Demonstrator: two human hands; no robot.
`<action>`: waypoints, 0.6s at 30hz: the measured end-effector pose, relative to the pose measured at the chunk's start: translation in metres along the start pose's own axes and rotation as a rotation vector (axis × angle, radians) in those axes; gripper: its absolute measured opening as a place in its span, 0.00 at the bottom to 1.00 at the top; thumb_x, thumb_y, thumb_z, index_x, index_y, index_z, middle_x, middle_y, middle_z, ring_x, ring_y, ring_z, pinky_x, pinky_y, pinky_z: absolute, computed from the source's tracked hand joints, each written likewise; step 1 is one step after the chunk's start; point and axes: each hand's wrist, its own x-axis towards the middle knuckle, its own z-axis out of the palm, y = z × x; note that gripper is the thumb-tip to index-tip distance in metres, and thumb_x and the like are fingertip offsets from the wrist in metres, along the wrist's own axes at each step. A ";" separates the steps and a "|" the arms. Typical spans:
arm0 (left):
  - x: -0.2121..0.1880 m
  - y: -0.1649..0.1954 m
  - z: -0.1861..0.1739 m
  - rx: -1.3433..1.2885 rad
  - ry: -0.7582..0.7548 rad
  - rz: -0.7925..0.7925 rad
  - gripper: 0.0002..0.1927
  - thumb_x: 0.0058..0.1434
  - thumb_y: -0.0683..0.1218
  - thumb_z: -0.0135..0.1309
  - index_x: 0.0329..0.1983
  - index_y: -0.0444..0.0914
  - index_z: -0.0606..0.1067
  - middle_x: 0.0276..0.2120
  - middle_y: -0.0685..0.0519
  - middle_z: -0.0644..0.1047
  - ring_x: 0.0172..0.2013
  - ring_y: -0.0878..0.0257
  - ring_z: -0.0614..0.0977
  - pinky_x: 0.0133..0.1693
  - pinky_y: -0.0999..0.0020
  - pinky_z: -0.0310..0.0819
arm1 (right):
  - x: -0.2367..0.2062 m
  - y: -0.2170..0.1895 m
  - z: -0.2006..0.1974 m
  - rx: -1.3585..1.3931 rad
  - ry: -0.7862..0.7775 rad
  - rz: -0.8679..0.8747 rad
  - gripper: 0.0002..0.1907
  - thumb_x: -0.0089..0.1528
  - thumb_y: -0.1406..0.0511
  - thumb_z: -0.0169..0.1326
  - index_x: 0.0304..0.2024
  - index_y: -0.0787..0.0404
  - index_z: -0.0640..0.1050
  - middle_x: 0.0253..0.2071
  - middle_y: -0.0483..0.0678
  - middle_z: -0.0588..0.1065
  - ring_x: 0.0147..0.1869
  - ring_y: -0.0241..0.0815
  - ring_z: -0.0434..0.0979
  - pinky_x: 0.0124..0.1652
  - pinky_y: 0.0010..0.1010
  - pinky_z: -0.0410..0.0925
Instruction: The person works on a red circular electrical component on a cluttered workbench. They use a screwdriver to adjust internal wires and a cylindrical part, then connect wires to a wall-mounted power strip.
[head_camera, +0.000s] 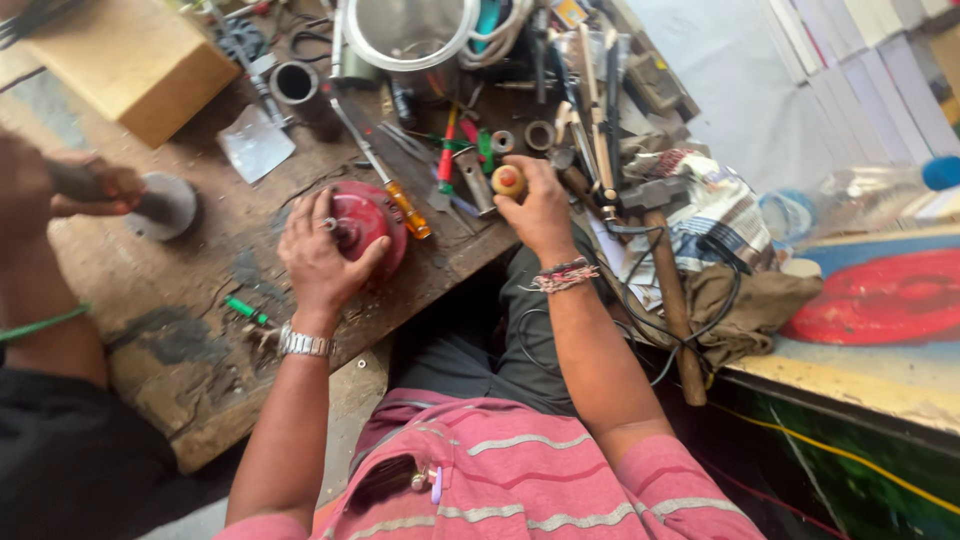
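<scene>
A worn wooden workbench (200, 350) fills the left and middle of the view, its far half buried in tools. At about one o'clock from the centre a steel pot (405, 35) stands among pliers and cables; at eleven o'clock lies a yellow wooden block (130, 60). At three o'clock a hammer (668, 270) with a long wooden handle rests on a heap of cloth. Near the centre sits a red domed motor housing (375, 225); the left hand (325, 255) is clamped over its front, fingers spread round the rim, a metal watch (304, 344) on the wrist. An orange-handled screwdriver (400, 200) lies just beside the housing, at its two o'clock. The right hand (540, 210) is closed round a small round orange knob (508, 181), pinched between thumb and fingertips, just above the bench edge. At nine o'clock another person's hand (95, 188) grips a dark handle against a grey metal disc (165, 205).
</scene>
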 end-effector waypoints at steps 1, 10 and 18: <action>-0.001 0.002 0.000 0.020 0.027 0.019 0.51 0.52 0.69 0.67 0.72 0.38 0.66 0.67 0.42 0.69 0.69 0.43 0.65 0.66 0.43 0.55 | -0.001 -0.001 -0.001 0.007 -0.023 0.023 0.27 0.52 0.67 0.67 0.54 0.57 0.77 0.52 0.52 0.76 0.55 0.54 0.79 0.52 0.38 0.72; -0.004 0.007 -0.002 0.018 0.048 0.028 0.51 0.53 0.67 0.68 0.72 0.37 0.66 0.68 0.42 0.69 0.69 0.43 0.66 0.66 0.43 0.56 | 0.011 0.013 -0.015 0.271 0.280 0.164 0.26 0.57 0.68 0.67 0.57 0.57 0.76 0.51 0.49 0.78 0.47 0.40 0.83 0.44 0.29 0.79; -0.005 0.008 0.001 0.014 0.072 0.019 0.51 0.52 0.67 0.69 0.73 0.37 0.66 0.68 0.42 0.68 0.69 0.43 0.66 0.67 0.43 0.57 | 0.084 0.013 -0.030 0.336 0.310 -0.044 0.22 0.60 0.70 0.68 0.53 0.60 0.74 0.59 0.49 0.76 0.54 0.41 0.83 0.49 0.31 0.80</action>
